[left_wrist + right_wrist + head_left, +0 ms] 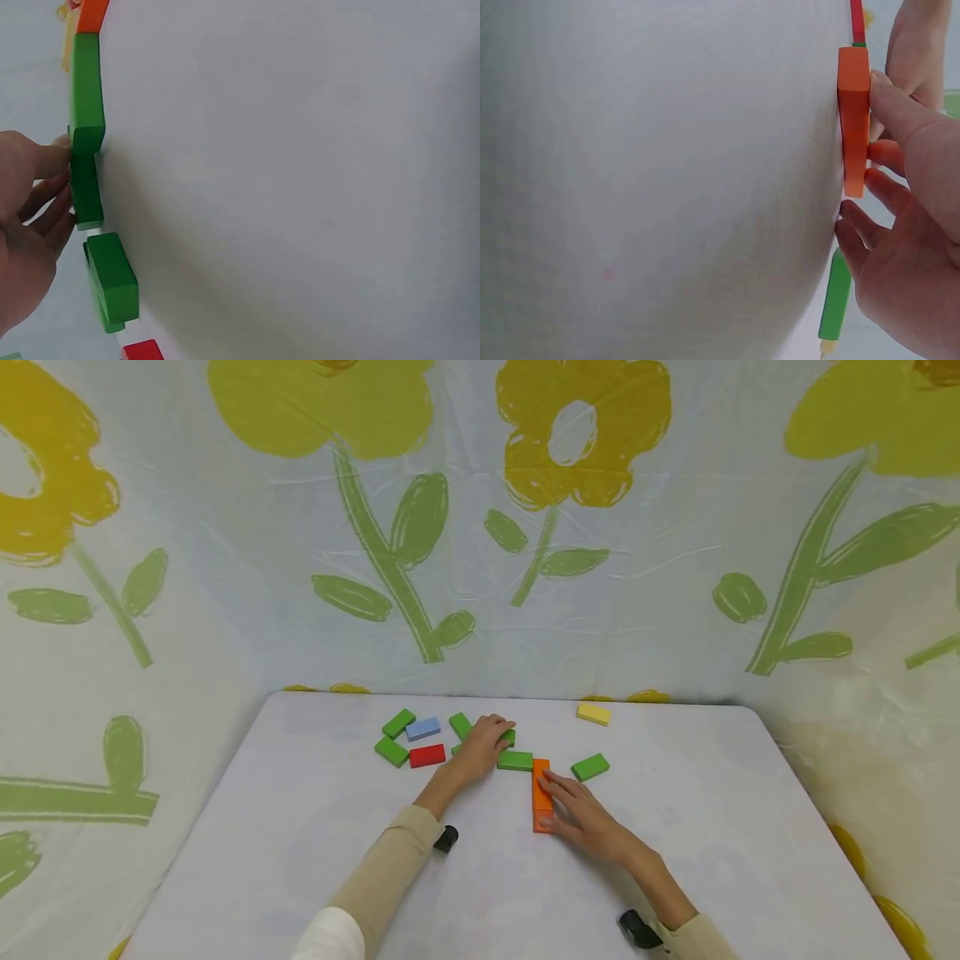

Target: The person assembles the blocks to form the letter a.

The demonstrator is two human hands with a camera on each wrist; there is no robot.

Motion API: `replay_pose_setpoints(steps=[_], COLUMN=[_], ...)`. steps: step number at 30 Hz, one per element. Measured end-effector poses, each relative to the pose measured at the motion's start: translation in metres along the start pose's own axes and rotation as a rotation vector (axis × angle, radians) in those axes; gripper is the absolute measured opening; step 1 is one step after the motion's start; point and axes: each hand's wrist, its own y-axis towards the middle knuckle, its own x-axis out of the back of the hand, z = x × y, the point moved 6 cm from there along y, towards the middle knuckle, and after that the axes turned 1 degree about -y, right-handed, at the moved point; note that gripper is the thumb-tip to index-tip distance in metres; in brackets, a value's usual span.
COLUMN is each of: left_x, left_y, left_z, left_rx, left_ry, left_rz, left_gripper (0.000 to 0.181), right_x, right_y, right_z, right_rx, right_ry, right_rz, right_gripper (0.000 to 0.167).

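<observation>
1. Handling: green block [88, 191] and orange piece [542, 787] look rigid, smooth, small. Judgement: light, hard to damage, prone to skid if nudged.
2. Hold point: thumb and finger opposed on the long sides, around mid-length. Light pinch should do; a neighbour sits right against the end, so a wide grip could knock it.
3. Left hand [478, 752]: pinching the green block, thumb on one side, fingers bent on the other. Block sits at the fingertips, just behind a second green block [515, 762].
4. Right hand [588, 820]: fingers extended, thumb and fingertips touching the orange piece, not wrapped round it. Clamping force: can't tell.
5. Orange piece lies left of the right palm, lengthwise away from the person, far end by the second green block's right end. Seam near its near end; one block or two, can't tell.
6. Around: third green block [590, 767] just beyond the right hand; red block [427, 756] and blue block [423, 728] left of the left hand, on the surface [300, 827].
</observation>
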Motion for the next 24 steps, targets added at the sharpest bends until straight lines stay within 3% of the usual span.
replay_pose_setpoints(steps=[10,18,24], left_x=[0.003,0.012,0.017], left_y=[0.004,-0.004,-0.015], left_z=[0.004,0.002,-0.001], left_rx=[0.02,0.039,0.052], left_ry=[0.039,-0.043,-0.058], left_rz=[0.027,-0.057,-0.1], left_gripper=[0.038,0.039,0.04], right_x=[-0.001,0.0,0.0], right_y=[0.001,-0.001,-0.001], right_z=[0.002,0.002,0.001], right_rx=[-0.01,-0.036,-0.034], right_ry=[0.005,0.024,0.02], right_rz=[0.002,0.009,0.004], right_gripper=[0.065,0.065,0.065])
